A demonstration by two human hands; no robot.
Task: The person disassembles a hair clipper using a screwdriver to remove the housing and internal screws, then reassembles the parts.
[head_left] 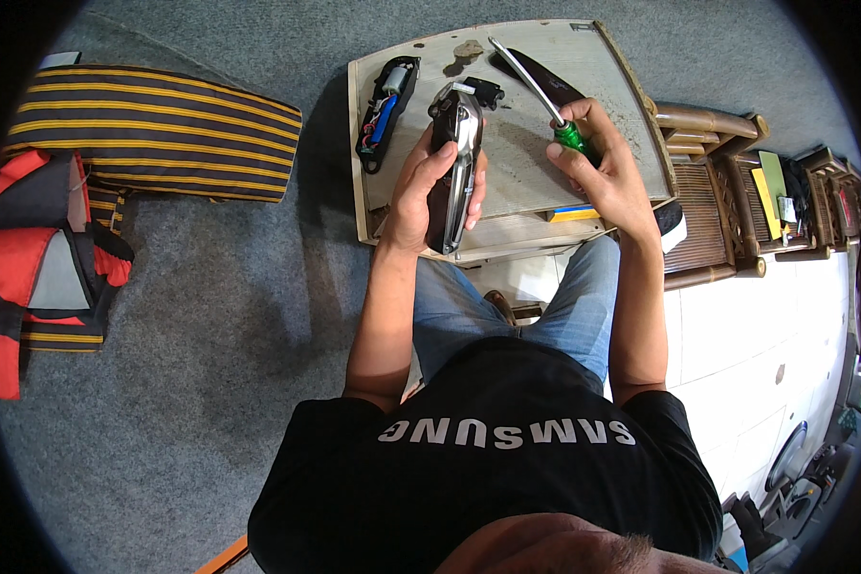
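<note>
Over the table (521,172), your left hand (412,204) grips the clipper (460,153) and your right hand (614,180) the screwdriver (538,95); with 2 hands occupied, bracing the clipper firmly before applying the tip (494,42) is advisable.

Left hand (417,196)'s wrapped around a chrome-and-black hair clipper (457,143), right hand (610,170)'s got a green-handled screwdriver (571,137), and there's an opened-up black casing (386,115) sitting near the left edge of the little table (521,182).

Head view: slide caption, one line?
Left hand holds a hair clipper, right hand a green-handled screwdriver, above a table bearing an open black housing.
</note>
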